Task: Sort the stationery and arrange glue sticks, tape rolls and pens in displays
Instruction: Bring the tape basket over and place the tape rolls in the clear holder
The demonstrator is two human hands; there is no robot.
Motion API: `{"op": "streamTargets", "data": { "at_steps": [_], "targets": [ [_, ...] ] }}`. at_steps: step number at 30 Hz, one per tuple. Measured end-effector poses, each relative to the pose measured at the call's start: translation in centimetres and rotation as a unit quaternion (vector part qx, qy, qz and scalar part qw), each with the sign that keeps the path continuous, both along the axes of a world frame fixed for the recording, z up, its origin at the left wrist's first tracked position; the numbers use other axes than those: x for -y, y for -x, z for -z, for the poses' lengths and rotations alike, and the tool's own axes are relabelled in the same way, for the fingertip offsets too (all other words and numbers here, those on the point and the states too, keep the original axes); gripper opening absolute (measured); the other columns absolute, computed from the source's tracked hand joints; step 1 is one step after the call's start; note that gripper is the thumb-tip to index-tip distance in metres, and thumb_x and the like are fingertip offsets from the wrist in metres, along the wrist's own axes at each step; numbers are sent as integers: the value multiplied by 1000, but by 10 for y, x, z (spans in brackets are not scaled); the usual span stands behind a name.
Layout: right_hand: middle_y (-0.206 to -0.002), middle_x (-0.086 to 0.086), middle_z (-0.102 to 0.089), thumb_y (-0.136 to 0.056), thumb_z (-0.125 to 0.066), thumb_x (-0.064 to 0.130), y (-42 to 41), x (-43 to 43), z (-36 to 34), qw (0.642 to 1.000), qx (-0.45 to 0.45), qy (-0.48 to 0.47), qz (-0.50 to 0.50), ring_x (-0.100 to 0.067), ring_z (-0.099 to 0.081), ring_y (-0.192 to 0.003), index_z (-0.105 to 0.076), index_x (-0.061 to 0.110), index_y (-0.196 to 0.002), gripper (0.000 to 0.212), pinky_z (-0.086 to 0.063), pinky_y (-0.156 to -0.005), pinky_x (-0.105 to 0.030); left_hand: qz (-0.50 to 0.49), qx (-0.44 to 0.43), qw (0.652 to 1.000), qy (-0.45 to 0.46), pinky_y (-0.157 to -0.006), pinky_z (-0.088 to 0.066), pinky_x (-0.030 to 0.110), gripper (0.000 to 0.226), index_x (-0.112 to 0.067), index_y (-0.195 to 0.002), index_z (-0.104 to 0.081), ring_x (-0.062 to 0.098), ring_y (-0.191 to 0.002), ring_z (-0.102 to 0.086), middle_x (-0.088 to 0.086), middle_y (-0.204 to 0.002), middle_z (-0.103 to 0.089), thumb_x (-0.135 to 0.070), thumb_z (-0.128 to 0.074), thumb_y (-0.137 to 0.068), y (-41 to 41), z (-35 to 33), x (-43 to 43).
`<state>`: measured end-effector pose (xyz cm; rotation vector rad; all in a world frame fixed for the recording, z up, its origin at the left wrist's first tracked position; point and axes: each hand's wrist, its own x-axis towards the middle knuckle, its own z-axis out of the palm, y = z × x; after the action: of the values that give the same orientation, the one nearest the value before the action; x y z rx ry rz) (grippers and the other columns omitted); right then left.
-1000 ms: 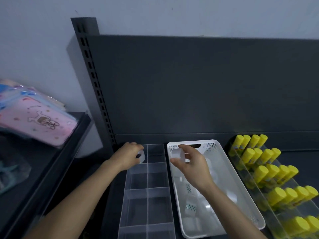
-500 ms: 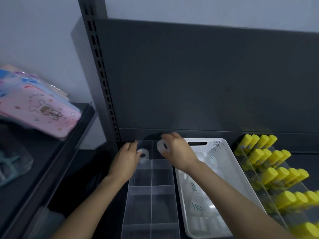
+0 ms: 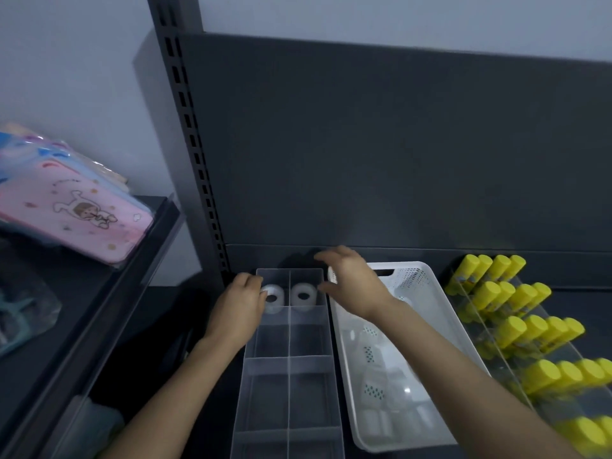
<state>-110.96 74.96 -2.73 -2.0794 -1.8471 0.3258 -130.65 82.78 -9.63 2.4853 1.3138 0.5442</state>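
head camera, stationery shelf (image 3: 579, 299): the left hand (image 3: 238, 303) curled its fingers against the left tape roll (image 3: 272, 294), apparently pinching it, in the back-left compartment of the clear divided tray (image 3: 289, 362). the right tape roll (image 3: 303, 294) stood alone in the back-right compartment, just beside the first with the centre wall between them. both rolls stood on edge, their holes facing the camera. the right hand (image 3: 351, 279) hovered over the tray's back-right corner, fingers loosely spread and gripping nothing that could be made out; a white patch under its palm could not be identified. the loose rolls (image 3: 374, 382) lay in the white basket (image 3: 427, 283), right of the tray and towards the person from the right hand, which was likely the nearer one for the next pick. the tray's nearer compartments were unfilled. yellow glue sticks (image 3: 510, 329) stood in rows at far right, and a pink pouch (image 3: 76, 210) lay at left.
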Motion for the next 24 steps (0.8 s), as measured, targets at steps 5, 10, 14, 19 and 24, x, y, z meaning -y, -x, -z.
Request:
{"op": "streamTargets", "data": {
  "at_steps": [5,10,14,19,24],
  "targets": [
    [-123,-5,-58,-85,-66,15,-40,60,-2,992,-30,-34,114,-19,-58,-106,-57,14,-127,43,-38,-82,-17,95,39,994,-45,-77,-54,39,21,-2,-104,-68,26,-96,-60,9,-110,-59,-14,-66,-86,-18,-20,21],
    [-117,-8,-64,-84,-66,18,-77,109,12,983,8,75,165,-22,-60,-104,-61,10,-121,38,-42,-84,-24,199,60,978,15,-89,-29,7,34,-16,-115,-67,8,-108,-55,-8,-118,-56,-37,-61,-88,-53,-43,57],
    [-119,-8,-57,-84,-63,24,-76,124,27,974,64,182,116,-25,-54,-111,-56,15,-124,41,-40,-90,-27,280,37,958,55,-92,-38,16,34,-18,-120,-63,7,-104,-55,-9,-122,-56,-32,-63,-89,-83,-44,78],
    [-112,-14,-49,-81,-50,9,-64,122,42,965,162,176,107,-34,-50,-105,-51,10,-112,31,-42,-88,-37,318,-104,940,60,-92,-47,37,33,-17,-123,-58,16,-109,-54,-3,-121,-51,-21,-54,-90,-105,-30,83],
    [-118,-17,-49,-86,-44,7,-59,119,45,959,180,176,133,-35,-46,-110,-46,6,-119,33,-39,-92,-37,317,-184,930,38,-81,-52,42,48,-18,-117,-57,25,-97,-59,1,-109,-52,8,-43,-79,-118,-18,71]
  ]
}}
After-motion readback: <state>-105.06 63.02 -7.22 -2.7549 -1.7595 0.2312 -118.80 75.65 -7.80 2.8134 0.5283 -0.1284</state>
